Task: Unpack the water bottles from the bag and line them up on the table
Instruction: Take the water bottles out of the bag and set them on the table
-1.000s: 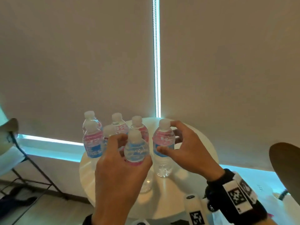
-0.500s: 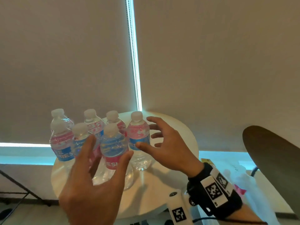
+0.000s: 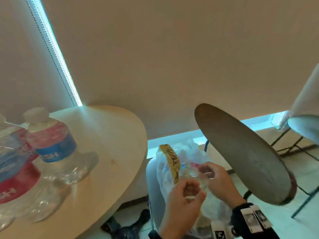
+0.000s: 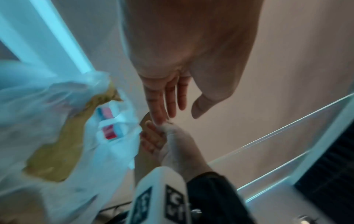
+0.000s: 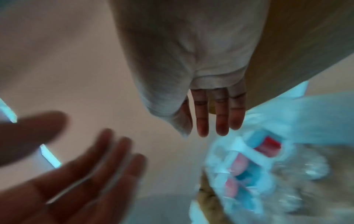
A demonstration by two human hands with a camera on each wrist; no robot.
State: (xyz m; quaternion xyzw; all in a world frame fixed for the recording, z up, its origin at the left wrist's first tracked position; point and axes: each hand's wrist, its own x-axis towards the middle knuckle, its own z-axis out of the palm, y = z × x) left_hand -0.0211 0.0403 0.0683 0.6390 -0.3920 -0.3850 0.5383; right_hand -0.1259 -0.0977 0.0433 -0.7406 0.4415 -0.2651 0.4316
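Several clear water bottles [image 3: 51, 145] with red and blue labels stand close together on the round pale table [image 3: 112, 135], at its left. A thin translucent bag [image 3: 164, 171] with a yellow strip sits low beside the table's right edge. More labelled bottles show through it [image 4: 107, 121] [image 5: 249, 163]. My left hand [image 3: 195, 192] hovers at the bag's mouth with curled fingers; blur hides whether it pinches the plastic. My right hand [image 3: 205, 171] reaches over the bag from the right, fingers spread and empty [image 5: 107, 163].
A round brown seat [image 3: 241, 152] on a dark frame stands right of the bag. Another person in pale clothes [image 3: 307, 109] stands at the far right, a hand hanging down near the bag [image 4: 168, 98] [image 5: 216, 112]. Closed blinds fill the background.
Both hands let go of the bottles on the table and swung right and down to the bag. The view has turned right with them, so the bottles now sit at the left edge.
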